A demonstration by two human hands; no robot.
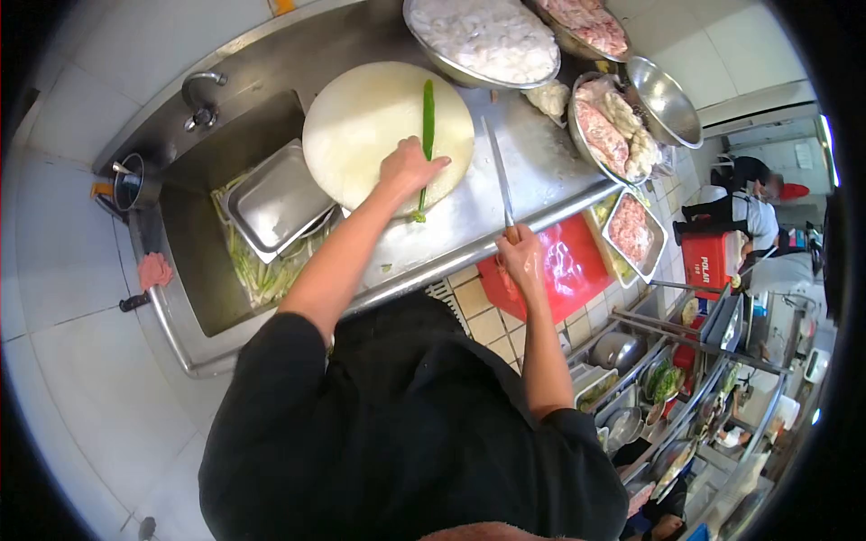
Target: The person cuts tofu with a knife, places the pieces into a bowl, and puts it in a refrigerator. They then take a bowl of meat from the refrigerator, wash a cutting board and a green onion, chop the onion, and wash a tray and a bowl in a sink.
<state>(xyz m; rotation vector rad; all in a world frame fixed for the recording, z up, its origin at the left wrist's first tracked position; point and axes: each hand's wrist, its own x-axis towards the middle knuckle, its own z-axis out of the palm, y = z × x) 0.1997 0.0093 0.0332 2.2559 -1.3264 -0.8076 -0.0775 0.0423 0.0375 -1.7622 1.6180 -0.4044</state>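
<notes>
My left hand (410,169) rests on a long green vegetable (428,113) that lies across the round white cutting board (361,117). The vegetable's lower end reaches past the board's near edge. To the right of the board, my right hand (521,252) is wrapped round the handle of a knife (499,171). Its long blade points away from me over the steel counter (460,239). The fingertips of my left hand are partly hidden against the vegetable.
At left, a sink (189,261) holds a metal tray (275,203) and cut green stalks. Bowls of white food (487,38) and raw meat (604,131) stand at the back right. A red container (564,266) sits below the counter. People (749,216) stand far right.
</notes>
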